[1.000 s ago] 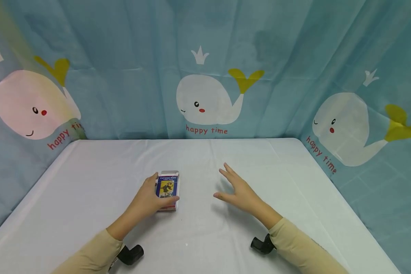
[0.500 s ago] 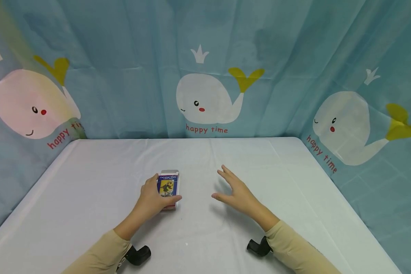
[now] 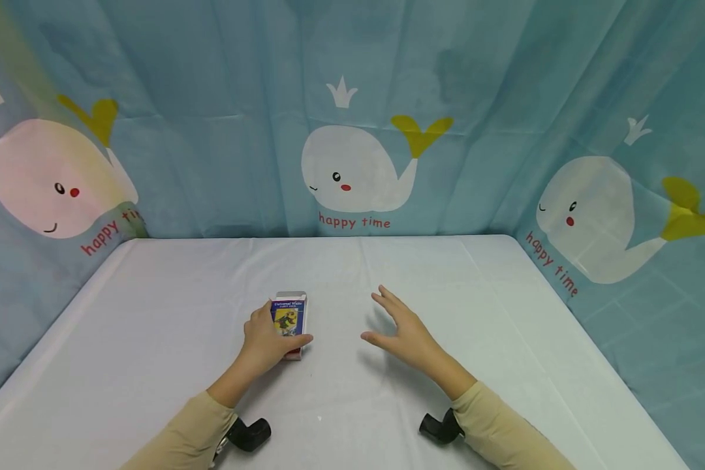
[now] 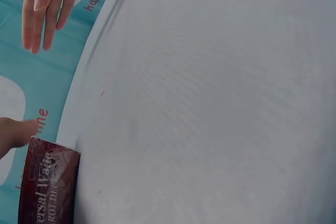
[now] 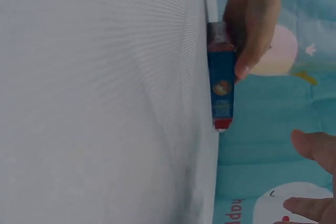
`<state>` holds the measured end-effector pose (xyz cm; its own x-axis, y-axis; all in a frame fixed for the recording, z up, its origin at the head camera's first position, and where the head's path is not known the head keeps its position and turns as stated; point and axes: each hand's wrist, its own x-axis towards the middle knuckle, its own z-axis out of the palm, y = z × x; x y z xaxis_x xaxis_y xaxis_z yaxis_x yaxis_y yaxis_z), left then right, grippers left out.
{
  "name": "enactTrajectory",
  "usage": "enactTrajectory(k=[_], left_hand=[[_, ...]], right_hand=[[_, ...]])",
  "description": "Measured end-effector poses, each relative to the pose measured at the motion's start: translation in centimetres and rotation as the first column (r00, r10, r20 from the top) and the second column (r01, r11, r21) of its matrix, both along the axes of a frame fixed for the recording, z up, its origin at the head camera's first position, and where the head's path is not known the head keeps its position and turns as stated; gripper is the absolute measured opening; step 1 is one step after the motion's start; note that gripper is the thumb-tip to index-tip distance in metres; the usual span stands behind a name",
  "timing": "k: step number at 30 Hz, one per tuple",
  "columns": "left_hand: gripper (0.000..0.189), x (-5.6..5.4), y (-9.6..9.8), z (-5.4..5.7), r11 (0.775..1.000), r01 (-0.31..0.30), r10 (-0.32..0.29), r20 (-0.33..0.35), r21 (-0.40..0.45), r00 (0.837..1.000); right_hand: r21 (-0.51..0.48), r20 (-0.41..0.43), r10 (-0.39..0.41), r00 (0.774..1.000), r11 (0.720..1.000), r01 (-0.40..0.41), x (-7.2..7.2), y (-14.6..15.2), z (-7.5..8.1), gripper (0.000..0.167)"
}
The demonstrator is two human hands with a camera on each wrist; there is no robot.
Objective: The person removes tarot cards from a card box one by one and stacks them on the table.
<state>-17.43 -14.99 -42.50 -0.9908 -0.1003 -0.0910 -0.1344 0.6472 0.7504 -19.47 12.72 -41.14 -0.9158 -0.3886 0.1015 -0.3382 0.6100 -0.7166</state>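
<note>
A tarot card box (image 3: 288, 318) with a blue front and a yellow picture lies on the white table left of the middle. My left hand (image 3: 264, 341) spans its lower left part, thumb stretched across the front to just past the right edge. Its fingers lie along the left side, partly covering the box. In the left wrist view the thumb (image 4: 18, 131) shows above the dark red end of the box (image 4: 50, 182). My right hand (image 3: 411, 336) hovers over the cloth to the right, fingers spread and nothing in it. The right wrist view shows the box (image 5: 222, 80) edge-on beside the left hand.
A white cloth (image 3: 182, 294) covers the table. Behind and at both sides hangs a blue curtain (image 3: 223, 176) printed with whales. Black camera mounts hang under the left sleeve (image 3: 188, 434) and the right sleeve (image 3: 505, 427).
My left hand has shifted slightly right over the box, its thumb moving past the right edge. The right hand has drifted a little left and down. The box stays in place.
</note>
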Motion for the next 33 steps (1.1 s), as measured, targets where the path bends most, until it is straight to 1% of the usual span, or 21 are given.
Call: enactTrajectory(k=[6,12,14,21,26,33], left_hand=[[0.110,-0.21,0.12,-0.36,1.000,-0.017,0.017,0.013,-0.010,1.000],[0.104,-0.35,0.24,-0.43,0.999,0.028,-0.028,0.022,-0.015,0.999],[0.102,-0.43,0.29,-0.48,0.999,0.032,-0.031,0.020,-0.017,0.999],[0.101,-0.55,0.48,-0.75,0.999,-0.004,0.004,-0.002,-0.043,1.000],[0.097,-0.53,0.64,-0.69,0.998,-0.027,0.027,-0.009,-0.057,1.000],[0.093,-0.65,0.80,-0.53,0.997,-0.035,0.035,-0.001,-0.069,0.999]], right_hand=[[-0.021,0.004,0.001,1.000,1.000,0.000,0.08,-0.14,0.05,0.078],[-0.030,0.004,-0.007,1.000,1.000,0.007,0.08,-0.37,0.19,0.077],[-0.035,0.005,-0.012,1.000,0.999,0.012,0.10,-0.42,0.25,0.076],[-0.043,0.003,-0.021,1.000,0.999,0.021,0.12,-0.59,0.25,0.074],[-0.050,-0.001,-0.029,1.000,0.998,0.029,0.07,-0.69,0.20,0.073],[-0.072,-0.007,-0.045,0.999,0.996,0.045,0.05,-0.82,0.26,0.071]])
